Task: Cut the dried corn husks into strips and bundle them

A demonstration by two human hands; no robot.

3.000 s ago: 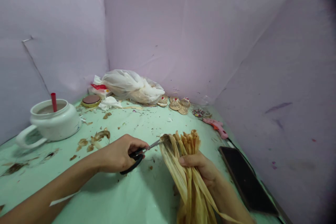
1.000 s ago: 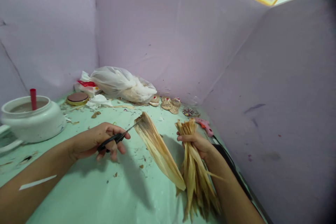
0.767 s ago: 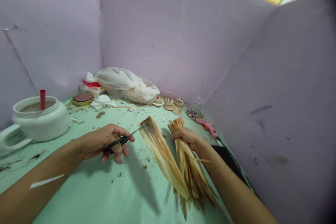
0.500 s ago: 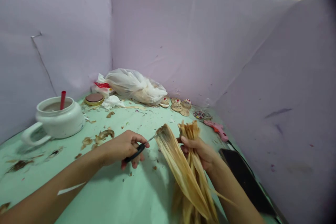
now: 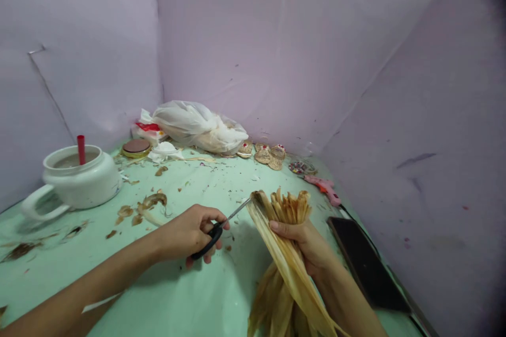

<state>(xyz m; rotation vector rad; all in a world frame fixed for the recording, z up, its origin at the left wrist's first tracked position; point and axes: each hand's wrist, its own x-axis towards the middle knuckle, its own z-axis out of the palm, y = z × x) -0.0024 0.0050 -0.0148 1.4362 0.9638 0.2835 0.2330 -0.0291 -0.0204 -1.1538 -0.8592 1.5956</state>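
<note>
My left hand (image 5: 188, 231) is closed around the black handles of a pair of scissors (image 5: 219, 228). The blades point right and touch the top edge of a bundle of dried corn husks (image 5: 286, 253). My right hand (image 5: 306, 245) grips that bundle upright, with the thumb across a wide front husk. The husk tips fan out above my fingers, and the lower ends spread onto the green tabletop (image 5: 166, 295).
A white pot (image 5: 75, 179) with a red stick stands at the left. A plastic bag (image 5: 197, 126), a round tin (image 5: 135, 148) and small woven pieces (image 5: 269, 155) line the back wall. A pink glue gun (image 5: 324, 188) and a dark phone (image 5: 366, 263) lie at the right. Husk scraps (image 5: 146, 205) litter the table.
The wide husk that stood apart from the bundle a second ago is now pressed against it under my right thumb. My left hand brought the scissors back to the bundle's top.
</note>
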